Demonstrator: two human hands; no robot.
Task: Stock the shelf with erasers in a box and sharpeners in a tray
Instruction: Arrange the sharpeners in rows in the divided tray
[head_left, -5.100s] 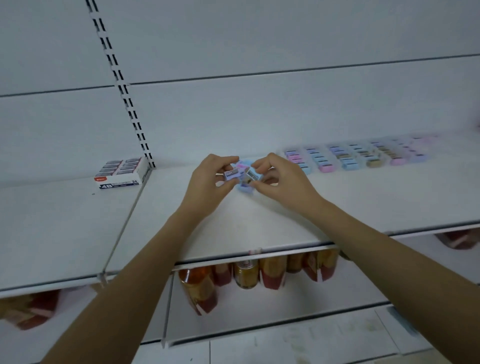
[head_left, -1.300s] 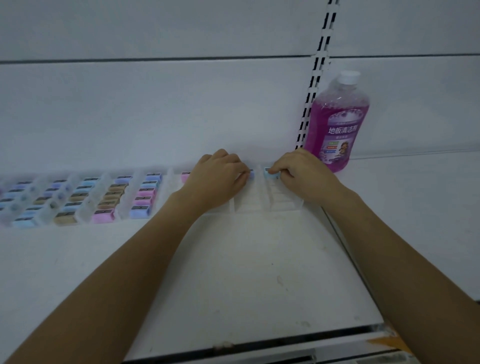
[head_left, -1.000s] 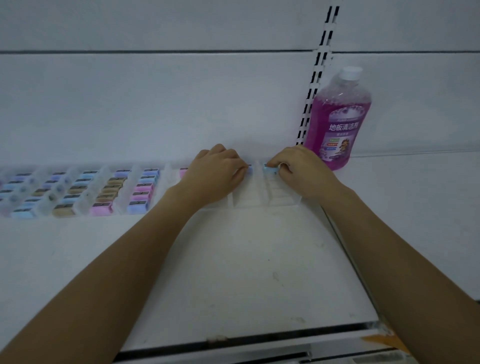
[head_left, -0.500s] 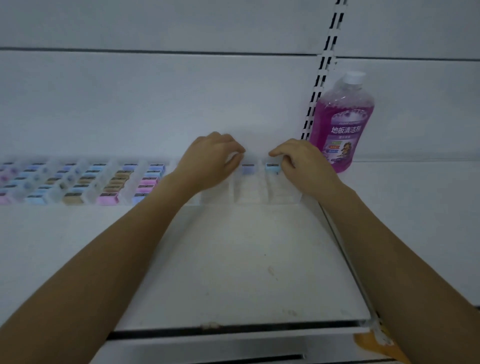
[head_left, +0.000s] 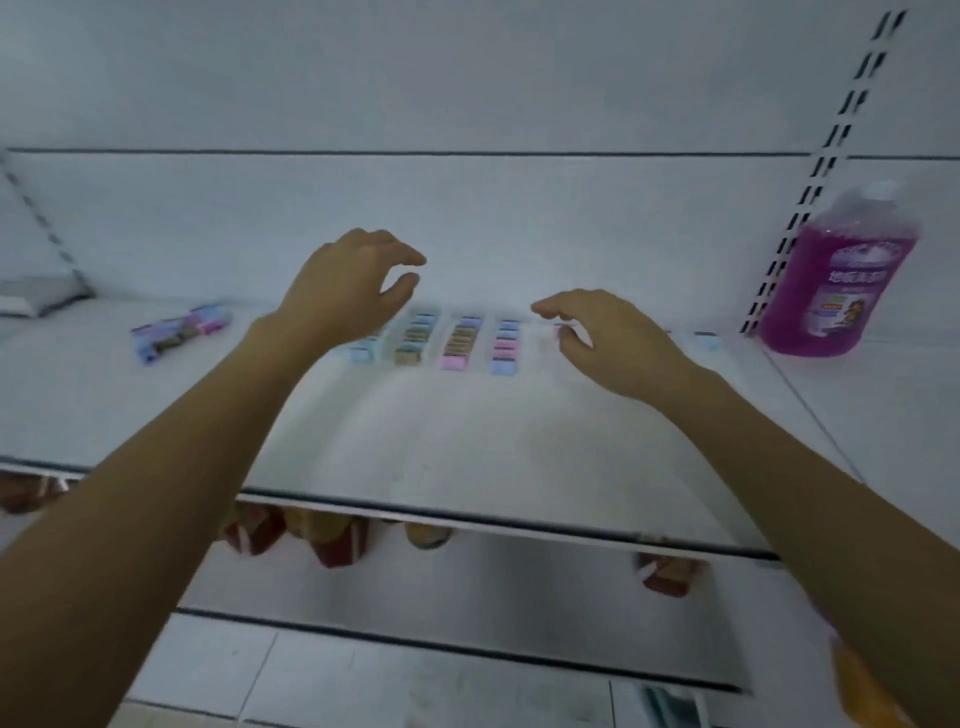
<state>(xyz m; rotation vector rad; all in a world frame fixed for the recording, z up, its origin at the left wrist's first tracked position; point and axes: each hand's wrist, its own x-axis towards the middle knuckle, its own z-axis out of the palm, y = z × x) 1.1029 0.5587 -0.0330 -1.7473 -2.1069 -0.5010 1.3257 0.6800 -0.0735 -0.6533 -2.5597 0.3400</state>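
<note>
Both hands hover over the white shelf (head_left: 467, 447), holding nothing. The left hand (head_left: 353, 291) is raised above the left end of the rows, its fingers loosely curled, with a gap between them and the thumb. The right hand (head_left: 613, 338) is lower, its fingers relaxed and slightly apart. The sharpeners (head_left: 457, 340) sit in coloured rows in the clear tray (head_left: 540, 340) at the back of the shelf, between the hands. A loose pile of sharpeners (head_left: 176, 330) lies well to the left. One blue sharpener (head_left: 706, 340) sits near a purple bottle (head_left: 836, 280) on the right.
</note>
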